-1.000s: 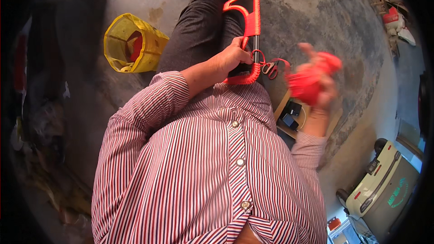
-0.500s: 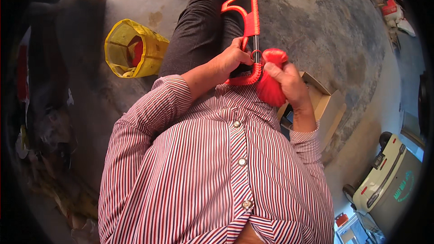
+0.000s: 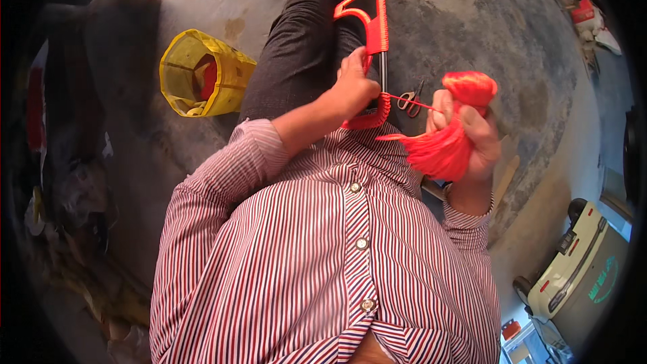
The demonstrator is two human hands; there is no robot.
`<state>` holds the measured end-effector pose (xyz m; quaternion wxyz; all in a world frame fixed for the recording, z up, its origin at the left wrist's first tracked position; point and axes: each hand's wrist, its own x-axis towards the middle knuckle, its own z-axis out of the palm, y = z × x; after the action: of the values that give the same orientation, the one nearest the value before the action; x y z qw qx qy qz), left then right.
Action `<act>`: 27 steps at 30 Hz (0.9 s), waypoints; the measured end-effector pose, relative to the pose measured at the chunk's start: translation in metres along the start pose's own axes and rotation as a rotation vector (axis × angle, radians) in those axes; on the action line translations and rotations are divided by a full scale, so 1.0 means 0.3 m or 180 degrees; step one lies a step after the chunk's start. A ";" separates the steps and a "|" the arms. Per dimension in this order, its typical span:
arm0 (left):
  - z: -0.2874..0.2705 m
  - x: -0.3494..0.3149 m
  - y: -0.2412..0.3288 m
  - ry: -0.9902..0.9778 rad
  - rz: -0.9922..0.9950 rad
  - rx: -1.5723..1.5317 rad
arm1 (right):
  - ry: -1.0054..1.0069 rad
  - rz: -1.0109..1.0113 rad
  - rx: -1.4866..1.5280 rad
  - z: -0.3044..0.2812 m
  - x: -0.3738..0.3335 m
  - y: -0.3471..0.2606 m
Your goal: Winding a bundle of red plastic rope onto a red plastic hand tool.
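Red yarn [image 3: 439, 155] fills the right fingers [image 3: 477, 127]; green lettering [image 3: 602, 280] marks a case [image 3: 581, 317].

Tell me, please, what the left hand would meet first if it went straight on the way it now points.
The left hand would most likely meet the red-wrapped frame first; it appears to be right against it, though depth is hard to judge.

In the head view I see the person's left hand [image 3: 354, 91] gripping an angular frame wrapped in red cord [image 3: 377, 35], with a stretch of dark metal tube [image 3: 384, 73] bare. I make out the right hand [image 3: 472, 131] clutching a thick bundle of glossy red yarn [image 3: 441, 154], a straight strand running from it to the frame. Near that strand I spot small loop-handled scissors [image 3: 413, 104]; left of the dark-trousered legs [image 3: 290, 54] sits a yellow open-topped bin [image 3: 232, 73].
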<state>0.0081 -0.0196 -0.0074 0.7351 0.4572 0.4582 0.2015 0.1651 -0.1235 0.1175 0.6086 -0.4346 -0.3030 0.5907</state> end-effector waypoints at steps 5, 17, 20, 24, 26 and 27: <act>0.077 -0.171 0.170 -0.0614 0.2057 0.0392 | -0.2038 -0.0261 0.0951 -0.042 0.063 -0.132; -0.057 -0.090 -0.051 0.0283 0.0882 0.0166 | -0.0906 -0.0335 -0.4261 -0.102 0.184 0.281; -0.071 -0.067 0.005 0.0711 0.1295 0.0745 | -0.0652 0.0121 -0.2021 -0.098 0.176 0.283; -0.045 -0.167 0.171 0.1152 0.2217 0.1440 | -0.0072 -0.0215 -0.2045 -0.048 0.131 0.181; -0.020 -0.171 0.169 0.0857 0.2253 0.1015 | -0.0339 -0.1402 -0.3087 0.024 0.123 0.181; -0.011 -0.171 0.170 0.0578 0.2283 0.0594 | -0.0590 -0.1638 -0.3321 -0.005 0.136 0.203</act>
<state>-0.0141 -0.0293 0.0609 0.5295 0.6338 0.3487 0.4431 0.1434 -0.0884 0.0569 0.4091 -0.5356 -0.7012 0.2325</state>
